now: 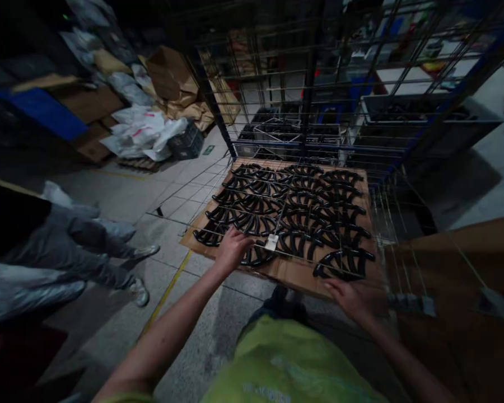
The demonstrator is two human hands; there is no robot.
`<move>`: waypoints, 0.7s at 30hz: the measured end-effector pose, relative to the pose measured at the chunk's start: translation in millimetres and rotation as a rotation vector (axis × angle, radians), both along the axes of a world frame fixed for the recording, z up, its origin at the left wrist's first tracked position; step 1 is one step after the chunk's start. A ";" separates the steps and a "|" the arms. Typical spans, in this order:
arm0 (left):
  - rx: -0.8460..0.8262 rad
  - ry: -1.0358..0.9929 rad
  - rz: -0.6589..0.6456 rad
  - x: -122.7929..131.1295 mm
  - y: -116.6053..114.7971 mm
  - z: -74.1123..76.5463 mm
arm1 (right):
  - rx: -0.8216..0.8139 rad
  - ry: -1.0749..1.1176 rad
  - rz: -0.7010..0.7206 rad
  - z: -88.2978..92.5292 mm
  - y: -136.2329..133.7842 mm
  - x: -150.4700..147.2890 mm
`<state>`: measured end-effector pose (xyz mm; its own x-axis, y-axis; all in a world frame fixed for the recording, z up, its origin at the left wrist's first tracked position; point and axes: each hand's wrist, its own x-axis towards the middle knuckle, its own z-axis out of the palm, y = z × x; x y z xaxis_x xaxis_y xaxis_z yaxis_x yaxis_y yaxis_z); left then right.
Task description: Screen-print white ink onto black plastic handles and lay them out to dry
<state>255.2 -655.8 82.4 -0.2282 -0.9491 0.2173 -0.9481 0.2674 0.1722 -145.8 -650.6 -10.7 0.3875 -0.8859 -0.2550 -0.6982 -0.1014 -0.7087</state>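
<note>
The left hand (234, 246) lay palm down, fingers loosely curled, on the black curved parts (289, 215) at the near left edge of the cardboard sheet (294, 278), gripping nothing that could be made out. The right hand (353, 296) rested flat and open on the sheet's near right edge. The sheet sat inside a wire cage (319, 84), and another person's legs (88, 252) stood to the left

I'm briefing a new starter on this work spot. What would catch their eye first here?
Rows of black curved parts on a cardboard sheet fill the middle, inside a wire cage. The left hand rests on the near row; the right hand sits at the sheet's front edge. Another person's grey-trousered legs stretch in from the left.
</note>
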 end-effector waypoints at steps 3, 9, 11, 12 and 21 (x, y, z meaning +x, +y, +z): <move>0.085 -0.016 0.032 -6.5 5.7 -24.2 | 0.028 -0.020 0.092 -5.8 9.3 8.1; 0.155 -0.092 0.079 -13.2 9.9 -45.7 | 0.028 -0.010 0.201 -7.0 16.7 18.7; 0.163 -0.112 0.082 -13.8 10.0 -48.4 | -0.017 0.007 0.248 -9.0 17.7 29.7; 0.162 -0.115 0.082 -13.8 9.8 -49.1 | -0.060 0.009 0.281 -11.0 17.8 38.3; 0.161 -0.096 0.057 -14.9 7.4 -46.5 | -0.268 0.079 0.524 -40.1 -1.7 155.8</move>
